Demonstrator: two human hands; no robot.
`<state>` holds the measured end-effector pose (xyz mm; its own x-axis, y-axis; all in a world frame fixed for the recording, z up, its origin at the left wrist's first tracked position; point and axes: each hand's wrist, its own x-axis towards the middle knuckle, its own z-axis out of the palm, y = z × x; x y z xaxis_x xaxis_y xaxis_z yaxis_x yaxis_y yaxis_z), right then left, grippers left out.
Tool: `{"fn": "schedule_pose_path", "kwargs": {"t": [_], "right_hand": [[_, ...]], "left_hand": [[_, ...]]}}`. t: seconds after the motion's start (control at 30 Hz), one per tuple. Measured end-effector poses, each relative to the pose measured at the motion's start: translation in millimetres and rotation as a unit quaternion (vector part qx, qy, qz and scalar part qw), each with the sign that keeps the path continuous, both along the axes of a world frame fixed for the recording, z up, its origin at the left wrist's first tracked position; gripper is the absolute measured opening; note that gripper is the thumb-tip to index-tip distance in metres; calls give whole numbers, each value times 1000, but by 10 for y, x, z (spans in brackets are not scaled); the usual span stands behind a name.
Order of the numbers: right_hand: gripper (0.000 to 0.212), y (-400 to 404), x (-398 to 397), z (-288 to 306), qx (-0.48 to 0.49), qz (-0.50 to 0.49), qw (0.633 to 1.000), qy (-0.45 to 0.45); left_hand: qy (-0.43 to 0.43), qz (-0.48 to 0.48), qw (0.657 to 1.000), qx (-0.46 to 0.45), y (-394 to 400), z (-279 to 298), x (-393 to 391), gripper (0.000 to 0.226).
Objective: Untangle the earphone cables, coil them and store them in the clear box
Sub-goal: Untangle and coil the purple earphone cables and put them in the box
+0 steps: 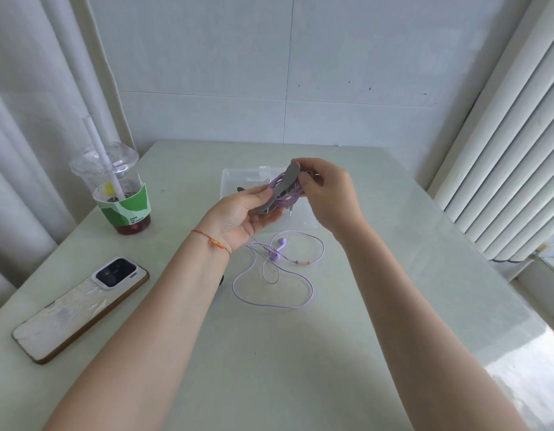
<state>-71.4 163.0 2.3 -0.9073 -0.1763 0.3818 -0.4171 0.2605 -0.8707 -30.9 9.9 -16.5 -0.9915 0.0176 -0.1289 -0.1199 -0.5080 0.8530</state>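
I hold a coiled purple earphone cable (289, 194) above the table's middle, with a grey strap (285, 186) laid across the coil. My left hand (241, 217) grips the strap's lower end and supports the coil from below. My right hand (327, 194) pinches the coil and the strap's upper end. The cable's plug hangs below the coil. Behind my hands lies the clear box (238, 178), with something dark inside. A second purple earphone cable (278, 275) lies loose on the table in open loops, its earbuds near my left wrist.
A plastic cup with a straw and green sleeve (118, 188) stands at the left. A phone (82, 306) lies face down at the front left. Curtains hang at the left, and a white radiator (505, 150) runs along the right of the pale table (300, 368).
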Motion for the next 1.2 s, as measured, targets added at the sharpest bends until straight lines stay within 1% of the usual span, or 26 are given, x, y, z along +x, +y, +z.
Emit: {"fn": "schedule_pose_path", "kwargs": {"t": [0.07,0.17,0.27,0.33,0.37,0.43,0.5,0.57,0.63,0.7,0.83,0.97,1.03,1.1,1.17,1.2], "right_hand": [[34,-47,14,-21,35,4,999,33],[36,-88,16,-56,35,9,998,46],[35,-83,4,-70,19,6,1000,23],[32,-74,4,-69,-23,8,999,-24],[30,-65,1,-73,-41,11,998,-49],[31,-32,-18,-76,-23,2,997,-77],[33,22,-39,-64,10,-11,995,-98],[35,88,-51,-26,3,-5,993,-117],[31,158,-65,13,7,28,991,-129],[21,210,-64,36,39,70,988,-135],[17,285,-54,66,104,111,978,-141],[14,249,-57,212,167,95,976,-104],[12,206,-83,297,172,79,978,-88],[10,159,-131,384,155,60,982,-85],[7,117,-215,448,122,27,988,-87],[7,98,-271,464,104,11,990,-92]], "left_hand": [[-38,29,998,42,20,-10,0,14],[-57,65,993,85,37,-6,-8,12],[-51,90,990,100,39,9,-26,11],[-45,97,990,94,34,5,-36,10],[-42,101,990,84,25,-6,-45,10],[-28,111,993,34,-8,-23,-53,11],[-4,110,992,-54,-61,-33,-43,13],[27,85,986,-141,-120,-23,-18,15],[52,50,976,-204,-173,-1,6,17],[74,27,965,-250,-211,14,18,19],[108,18,949,-297,-243,29,25,26],[130,20,950,-281,-237,37,37,26],[126,67,955,-260,-222,46,22,19],[106,159,947,-258,-268,60,-11,8],[81,249,920,-291,-363,56,-44,13],[73,274,904,-321,-412,36,-60,17]]}}
